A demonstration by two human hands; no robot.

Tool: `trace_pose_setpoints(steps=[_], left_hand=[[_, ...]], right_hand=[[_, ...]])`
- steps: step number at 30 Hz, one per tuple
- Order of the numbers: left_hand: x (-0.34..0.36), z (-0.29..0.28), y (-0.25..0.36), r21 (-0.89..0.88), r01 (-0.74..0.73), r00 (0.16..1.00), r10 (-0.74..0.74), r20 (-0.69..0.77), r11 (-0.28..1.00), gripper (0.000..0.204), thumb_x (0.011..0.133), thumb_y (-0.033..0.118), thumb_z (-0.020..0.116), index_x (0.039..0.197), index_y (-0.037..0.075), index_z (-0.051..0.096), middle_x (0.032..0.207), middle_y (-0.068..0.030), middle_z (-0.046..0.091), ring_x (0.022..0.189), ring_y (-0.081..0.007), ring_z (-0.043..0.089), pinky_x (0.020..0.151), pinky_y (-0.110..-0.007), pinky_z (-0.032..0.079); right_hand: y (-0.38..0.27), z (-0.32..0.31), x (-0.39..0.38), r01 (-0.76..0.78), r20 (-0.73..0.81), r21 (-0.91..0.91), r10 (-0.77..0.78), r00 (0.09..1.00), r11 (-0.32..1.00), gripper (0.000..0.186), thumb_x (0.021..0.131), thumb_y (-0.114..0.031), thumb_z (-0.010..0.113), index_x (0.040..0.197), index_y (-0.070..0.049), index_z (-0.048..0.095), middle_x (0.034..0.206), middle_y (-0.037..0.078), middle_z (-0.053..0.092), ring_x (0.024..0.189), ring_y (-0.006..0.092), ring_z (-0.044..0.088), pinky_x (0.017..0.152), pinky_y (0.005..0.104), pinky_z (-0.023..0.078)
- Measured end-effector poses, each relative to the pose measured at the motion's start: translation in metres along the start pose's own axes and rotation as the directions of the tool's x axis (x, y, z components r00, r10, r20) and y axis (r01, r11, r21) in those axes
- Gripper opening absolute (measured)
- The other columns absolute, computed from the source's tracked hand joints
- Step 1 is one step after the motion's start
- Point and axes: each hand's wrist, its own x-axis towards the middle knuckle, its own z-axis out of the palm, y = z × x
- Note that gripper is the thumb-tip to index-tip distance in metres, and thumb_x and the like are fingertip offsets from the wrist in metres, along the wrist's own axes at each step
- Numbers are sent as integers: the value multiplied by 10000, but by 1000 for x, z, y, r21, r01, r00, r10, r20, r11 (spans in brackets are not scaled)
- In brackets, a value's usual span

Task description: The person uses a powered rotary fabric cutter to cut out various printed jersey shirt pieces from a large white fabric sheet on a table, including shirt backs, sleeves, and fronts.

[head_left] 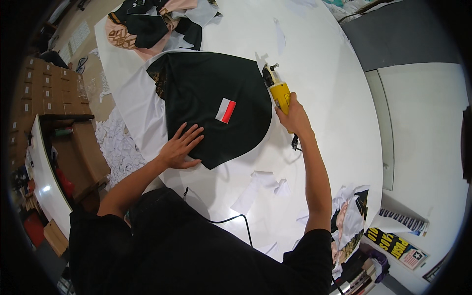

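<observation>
A dark green-black fabric piece (211, 83) with a rounded right edge lies flat on the white table (334, 98). It bears a small white-and-red patch (225, 110). My left hand (182, 147) rests on its lower left part, fingers spread. In my right hand (296, 118) is a yellow electric fabric cutter (280, 94), gripped around its body. The cutter's dark head sits beside the upper right edge of the fabric; whether the blade touches the cloth I cannot tell. White cloth (135, 105) spreads out from under the dark piece on the left.
Printed fabric pieces (162, 24) are heaped at the far left of the table, and another pile (350, 216) lies near right. White scraps (255, 189) and a black cable (228, 220) lie close to me. Stacked cardboard boxes (49, 88) stand at left; scraps (120, 147) litter the floor.
</observation>
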Motion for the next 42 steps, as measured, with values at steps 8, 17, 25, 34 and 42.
trace_pose_setpoints(steps=[8,17,25,34,42], left_hand=[[-2,-1,-2,-16,-6,1000,6,-8,1000,834,890,552,652,1488,0,467,1645,-166,332,1567,-307,225,1288,-550,105],[-6,2,-3,3,-12,1000,12,-20,1000,862,886,578,652,1494,-3,464,1653,-173,318,1569,-312,219,1286,-557,95],[59,-40,-7,-59,128,943,-139,-301,990,754,893,525,675,1368,-45,540,1422,-206,523,1366,-335,465,1146,-524,335],[266,7,-17,-25,590,755,-563,-335,807,1141,833,691,644,1610,-30,220,1663,-365,47,1539,-553,-57,1159,-760,-26],[205,88,204,-218,-860,357,850,386,461,1027,778,658,737,1575,107,396,1683,-185,240,1577,-351,176,1243,-652,62]], right_hand=[[-21,-6,25,-42,15,-13,42,999,999,553,890,-306,717,1210,25,410,1029,338,666,931,493,688,801,542,573],[-43,-6,57,-59,-28,37,60,998,998,622,866,-355,699,1254,38,414,1096,362,662,995,514,680,865,547,559],[-13,-15,5,-223,-280,319,316,906,921,673,896,-446,657,1291,58,452,1121,372,669,1047,534,662,900,541,539],[69,24,-268,-183,-253,863,715,651,472,450,978,-343,673,1184,16,495,908,122,614,645,195,647,530,339,556],[67,72,-464,-207,-152,959,967,204,194,395,981,-286,659,1186,-8,467,905,136,606,608,221,670,484,360,574]])
